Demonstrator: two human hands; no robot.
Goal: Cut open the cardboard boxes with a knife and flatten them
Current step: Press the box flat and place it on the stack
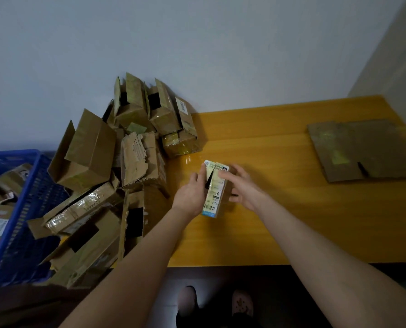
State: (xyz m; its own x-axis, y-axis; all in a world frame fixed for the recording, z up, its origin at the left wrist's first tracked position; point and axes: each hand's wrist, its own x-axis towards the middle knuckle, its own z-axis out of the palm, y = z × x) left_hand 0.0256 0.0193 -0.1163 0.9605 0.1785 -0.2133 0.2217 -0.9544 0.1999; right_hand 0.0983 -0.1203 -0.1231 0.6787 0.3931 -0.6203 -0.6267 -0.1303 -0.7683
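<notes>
A small cardboard box [215, 192] with a white shipping label stands on the yellow table [280, 221], its top flaps split along a dark slit. My left hand [191, 191] grips its left side, fingers at the slit. My right hand [241, 185] holds its right side, fingertips on the top flap. A black knife [363, 168] lies apart on a flattened cardboard sheet [365, 147] at the far right of the table.
A heap of opened cardboard boxes [116, 176] covers the table's left end against the wall. A blue plastic crate [29, 209] with more boxes stands at the left. My feet [216, 304] show below the table's front edge.
</notes>
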